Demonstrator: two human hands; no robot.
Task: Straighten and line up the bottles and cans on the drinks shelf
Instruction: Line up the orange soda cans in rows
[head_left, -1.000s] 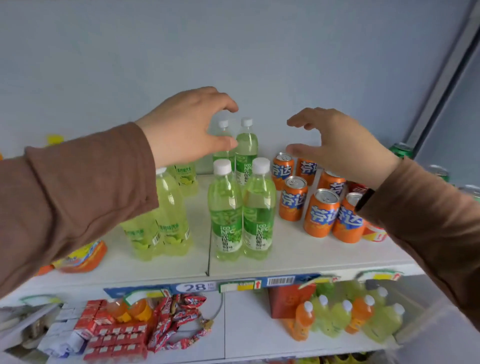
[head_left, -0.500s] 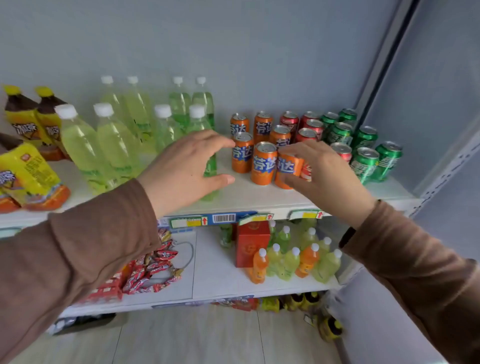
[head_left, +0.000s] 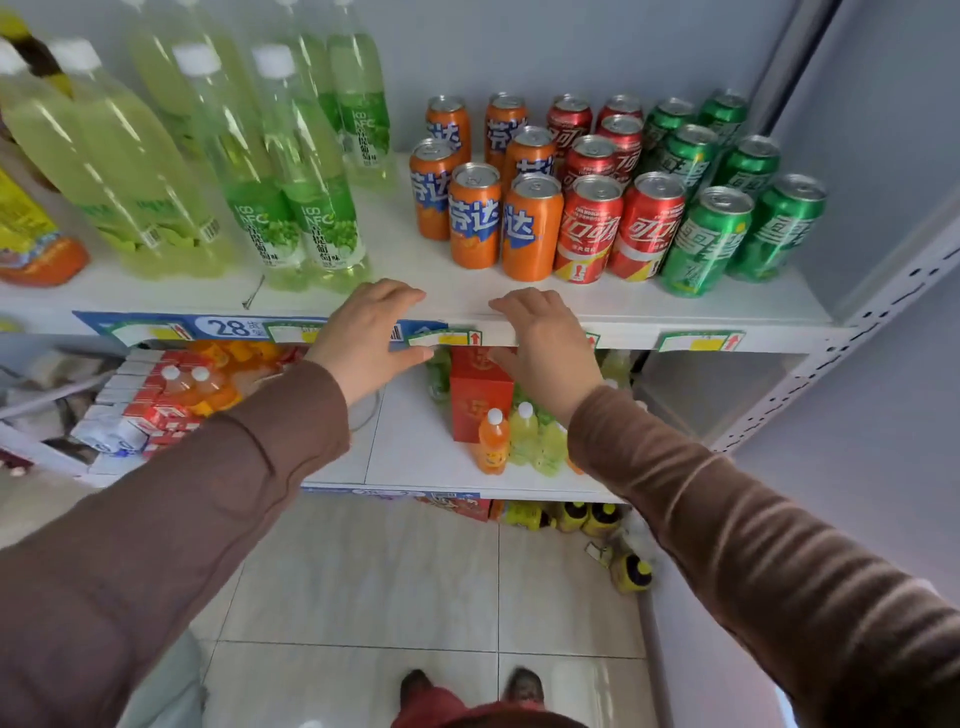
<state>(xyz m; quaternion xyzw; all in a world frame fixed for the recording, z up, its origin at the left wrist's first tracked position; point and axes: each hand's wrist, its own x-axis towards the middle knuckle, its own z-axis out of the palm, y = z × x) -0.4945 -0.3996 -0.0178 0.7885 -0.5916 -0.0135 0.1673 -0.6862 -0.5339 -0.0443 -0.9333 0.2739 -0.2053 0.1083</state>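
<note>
- Take the green-label bottles (head_left: 296, 208) as your landmark: just right of them a bare strip of the drinks shelf (head_left: 389, 218) runs to the back wall.
- Beyond that strip the orange cans (head_left: 475, 215) begin a packed block with the red cans (head_left: 589, 228) and green cans (head_left: 706, 241); no gaps between.
- Left of the landmark, pale yellow bottles (head_left: 130, 171) crowd close.
- In front of the landmark, the shelf edge is bare.

On the white shelf (head_left: 457, 299), pale green bottles (head_left: 270, 171) stand left of the orange cans (head_left: 475, 218). Red cans (head_left: 589, 228) sit right of those, then green cans (head_left: 706, 241). Both sleeves (head_left: 197, 499) are brown.
</note>
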